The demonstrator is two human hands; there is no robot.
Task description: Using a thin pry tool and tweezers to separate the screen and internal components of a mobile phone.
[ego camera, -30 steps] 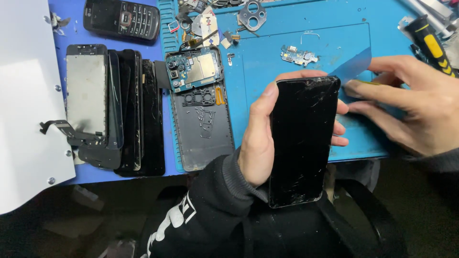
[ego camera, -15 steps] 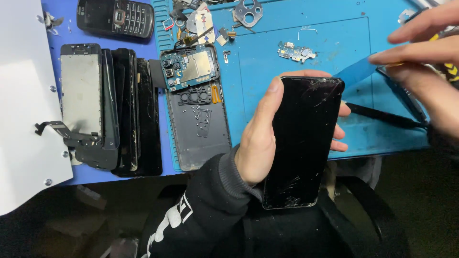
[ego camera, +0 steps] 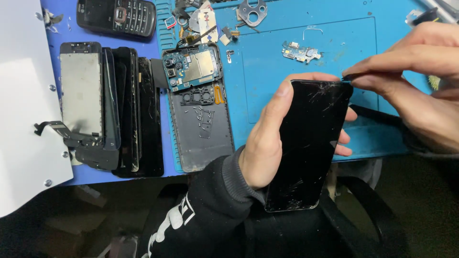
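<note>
The left hand (ego camera: pixel 260 148) grasps a cracked black smartphone (ego camera: pixel 308 143) upright above the blue counter mat (ego camera: pixel 267 71), steadying it while the right hand's (ego camera: pixel 411 81) fingers pinch a thin tool at its top corner.

Black phone (ego camera: pixel 308 143) — screen cracked — held upright, tilted.

The left hand (ego camera: pixel 267 143) grips a black smartphone with a cracked glass screen (ego camera: pixel 308 143) above the blue mat-covered desk (ego camera: pixel 267 81). The right hand (ego camera: pixel 413 81) pinches a thin dark tool at the phone's top right corner. An opened phone shell with exposed circuit board (ego camera: pixel 198 105) lies to the left.
</note>
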